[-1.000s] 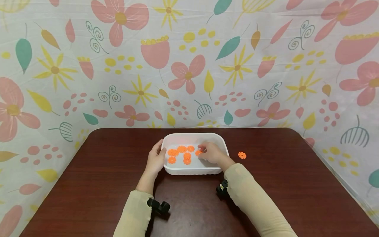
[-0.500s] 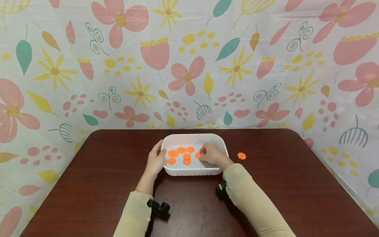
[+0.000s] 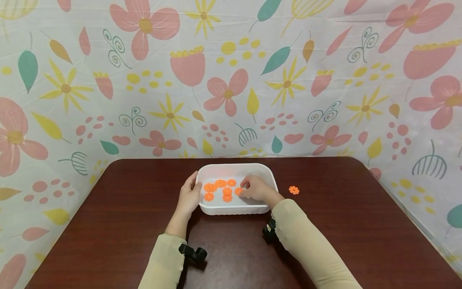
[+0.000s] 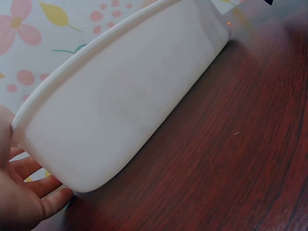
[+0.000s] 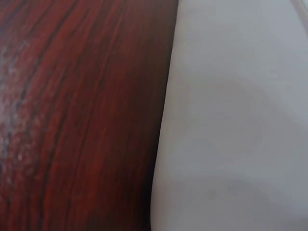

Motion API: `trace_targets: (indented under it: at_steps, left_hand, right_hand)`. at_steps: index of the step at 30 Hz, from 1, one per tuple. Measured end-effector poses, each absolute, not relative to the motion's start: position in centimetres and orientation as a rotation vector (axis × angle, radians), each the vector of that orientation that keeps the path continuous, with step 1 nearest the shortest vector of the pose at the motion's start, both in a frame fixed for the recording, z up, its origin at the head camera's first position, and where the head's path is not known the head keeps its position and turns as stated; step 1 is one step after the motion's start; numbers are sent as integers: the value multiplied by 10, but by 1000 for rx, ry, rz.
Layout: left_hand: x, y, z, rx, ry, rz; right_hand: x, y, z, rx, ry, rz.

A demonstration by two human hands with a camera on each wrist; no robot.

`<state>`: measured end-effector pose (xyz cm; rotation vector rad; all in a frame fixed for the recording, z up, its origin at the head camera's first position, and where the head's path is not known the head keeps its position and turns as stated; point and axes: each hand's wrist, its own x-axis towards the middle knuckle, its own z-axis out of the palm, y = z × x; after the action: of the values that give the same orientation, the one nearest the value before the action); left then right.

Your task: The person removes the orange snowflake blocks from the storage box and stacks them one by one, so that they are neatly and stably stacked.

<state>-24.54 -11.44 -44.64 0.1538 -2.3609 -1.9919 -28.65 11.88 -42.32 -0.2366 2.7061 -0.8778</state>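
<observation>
A white plastic tray (image 3: 234,209) stands on the table with several orange notched discs, shaped like flower wheels, in it. My left hand (image 3: 190,194) grips its left end; the left wrist view has the thumb at the rim and the fingers outside against the wall. Inside the tray, toward the right, my right hand (image 3: 257,188) has curled fingers and pinches an orange disc (image 3: 238,191) at its edge, close over the tray floor. Other orange discs (image 3: 209,196) lie left of it, some overlapping. Only the tray's outer wall (image 5: 231,110) and the table show in the right wrist view.
One more orange disc (image 3: 294,190) lies on the dark wooden table (image 3: 332,224), right of the tray. Behind the table hangs a flower-printed cloth (image 3: 231,120). Black wrist devices (image 3: 193,253) sit at both sleeves.
My right hand has lowered slightly, and the disc at its fingertips has shifted left and nearer to me, toward the other discs. The left hand has kept its grip on the tray.
</observation>
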Motion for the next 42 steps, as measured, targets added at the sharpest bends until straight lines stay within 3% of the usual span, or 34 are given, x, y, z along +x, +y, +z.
trace_targets:
  at_steps: [42]
  left_hand:
    - [-245, -114, -446, 153, -2360, -1981]
  right_hand:
    - [-285, 120, -422, -270, 2583, -1037]
